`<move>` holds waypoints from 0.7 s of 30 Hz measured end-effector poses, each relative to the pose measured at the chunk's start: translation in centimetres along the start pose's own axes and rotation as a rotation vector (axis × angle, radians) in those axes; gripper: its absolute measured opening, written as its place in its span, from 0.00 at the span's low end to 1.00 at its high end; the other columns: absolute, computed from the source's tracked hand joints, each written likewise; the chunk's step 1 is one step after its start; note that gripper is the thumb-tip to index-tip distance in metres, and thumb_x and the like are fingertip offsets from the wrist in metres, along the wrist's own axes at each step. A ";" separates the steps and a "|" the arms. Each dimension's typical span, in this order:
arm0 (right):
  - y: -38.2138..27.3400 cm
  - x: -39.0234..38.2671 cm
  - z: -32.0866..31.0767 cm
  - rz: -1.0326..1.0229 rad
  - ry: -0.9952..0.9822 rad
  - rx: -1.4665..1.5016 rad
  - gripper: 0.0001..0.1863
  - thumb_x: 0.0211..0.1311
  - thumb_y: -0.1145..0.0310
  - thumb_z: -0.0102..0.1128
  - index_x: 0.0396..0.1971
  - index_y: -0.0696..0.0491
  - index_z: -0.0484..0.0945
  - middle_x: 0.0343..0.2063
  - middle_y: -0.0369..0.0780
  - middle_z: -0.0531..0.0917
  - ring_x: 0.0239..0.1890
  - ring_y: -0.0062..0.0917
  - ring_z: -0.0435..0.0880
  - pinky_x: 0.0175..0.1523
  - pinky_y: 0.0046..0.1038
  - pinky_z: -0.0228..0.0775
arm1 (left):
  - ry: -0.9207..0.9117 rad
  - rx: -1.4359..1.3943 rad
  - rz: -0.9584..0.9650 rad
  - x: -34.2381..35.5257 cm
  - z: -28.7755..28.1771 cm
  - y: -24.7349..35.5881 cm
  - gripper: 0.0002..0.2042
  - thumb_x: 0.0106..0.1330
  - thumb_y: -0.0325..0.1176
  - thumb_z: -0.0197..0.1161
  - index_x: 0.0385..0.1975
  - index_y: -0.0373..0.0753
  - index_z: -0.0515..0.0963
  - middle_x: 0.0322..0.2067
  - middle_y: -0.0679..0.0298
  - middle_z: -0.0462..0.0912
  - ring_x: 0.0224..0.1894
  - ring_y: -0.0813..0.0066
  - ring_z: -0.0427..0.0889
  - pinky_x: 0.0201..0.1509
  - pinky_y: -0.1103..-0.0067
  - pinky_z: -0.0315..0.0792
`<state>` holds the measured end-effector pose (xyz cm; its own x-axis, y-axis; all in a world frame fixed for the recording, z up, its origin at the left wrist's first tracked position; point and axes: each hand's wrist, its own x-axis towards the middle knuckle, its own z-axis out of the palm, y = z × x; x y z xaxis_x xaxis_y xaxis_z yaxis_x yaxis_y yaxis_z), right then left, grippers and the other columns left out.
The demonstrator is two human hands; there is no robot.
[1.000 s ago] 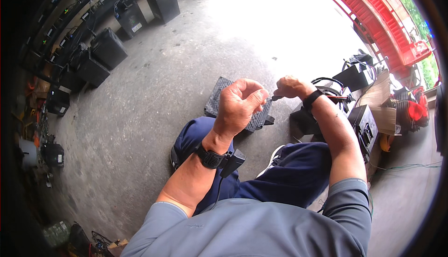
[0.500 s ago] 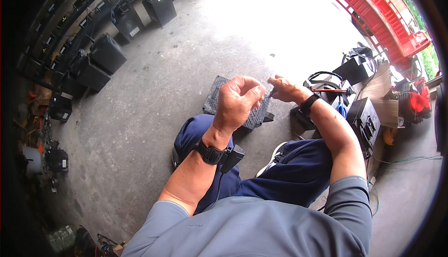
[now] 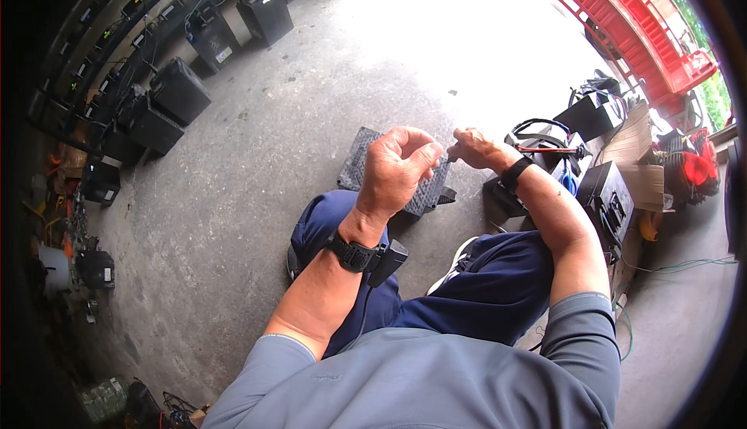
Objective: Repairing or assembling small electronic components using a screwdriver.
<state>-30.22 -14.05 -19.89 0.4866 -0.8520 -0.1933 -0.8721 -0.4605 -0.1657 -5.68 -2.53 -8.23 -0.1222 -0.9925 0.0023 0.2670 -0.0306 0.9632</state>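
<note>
My left hand (image 3: 395, 170) is raised over a dark textured box (image 3: 359, 149) with a black strap handle (image 3: 447, 195). Its thumb and forefinger are pinched together; anything between them is too small to make out. Just right of it, my right hand (image 3: 481, 151) has its fingers curled in, with a small dark bit showing by the fingertips that I cannot name. The two hands are apart, their fingertips close to each other. Part of the box is hidden behind my left hand and knee.
Black battery-like cases (image 3: 180, 90) line the left side below racks with small lights. On the right are a black case (image 3: 607, 199), cables (image 3: 545, 127), cardboard (image 3: 644, 184) and a red metal frame (image 3: 634, 32). Thin green wires (image 3: 685, 265) run across the floor.
My right hand has shifted very slightly and its fingers have curled a little differently. My left hand keeps its place and pinch.
</note>
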 end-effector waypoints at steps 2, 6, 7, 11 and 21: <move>0.8 0.2 0.3 -0.011 -0.036 -0.044 0.09 0.56 0.66 0.63 0.36 0.51 0.79 0.31 0.48 0.80 0.38 0.43 0.82 0.41 0.40 0.75 | -0.008 0.003 0.007 0.0 0.2 0.0 0.05 0.65 0.28 0.66 0.35 0.35 0.79 0.25 0.66 0.83 0.24 0.83 0.79 0.29 0.86 0.74; -0.1 -0.4 -0.7 -0.189 0.106 -0.023 0.13 0.56 0.67 0.66 0.39 0.57 0.79 0.31 0.49 0.83 0.38 0.43 0.84 0.41 0.40 0.75 | 0.001 0.011 -0.002 -0.1 -0.1 0.1 0.05 0.65 0.28 0.66 0.35 0.35 0.79 0.25 0.66 0.83 0.24 0.83 0.79 0.29 0.86 0.74; -1.0 -0.7 -1.1 -0.194 0.105 -0.021 0.13 0.56 0.67 0.66 0.39 0.57 0.79 0.31 0.49 0.83 0.38 0.43 0.84 0.41 0.40 0.75 | 0.003 0.017 0.000 -0.1 -0.3 0.0 0.05 0.65 0.28 0.66 0.35 0.35 0.79 0.25 0.66 0.83 0.24 0.83 0.79 0.29 0.86 0.74; -1.0 -0.1 -1.1 -0.045 0.005 -0.057 0.14 0.57 0.69 0.64 0.43 0.55 0.78 0.33 0.49 0.81 0.40 0.44 0.83 0.42 0.40 0.75 | -0.017 0.007 0.003 0.0 0.1 -0.1 0.05 0.65 0.28 0.65 0.35 0.35 0.78 0.25 0.66 0.83 0.24 0.83 0.79 0.29 0.86 0.74; -1.5 -0.5 -0.7 -0.015 0.045 -0.065 0.15 0.53 0.72 0.63 0.42 0.55 0.78 0.32 0.51 0.83 0.40 0.44 0.83 0.43 0.40 0.75 | -0.025 -0.016 -0.015 0.0 0.0 -0.2 0.05 0.65 0.28 0.65 0.36 0.35 0.78 0.25 0.66 0.82 0.24 0.83 0.79 0.29 0.86 0.74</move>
<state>-29.18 -13.05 -18.81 0.4978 -0.8547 -0.1472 -0.8671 -0.4870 -0.1048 -5.74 -2.55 -8.44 -0.1507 -0.9886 -0.0053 0.2800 -0.0478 0.9588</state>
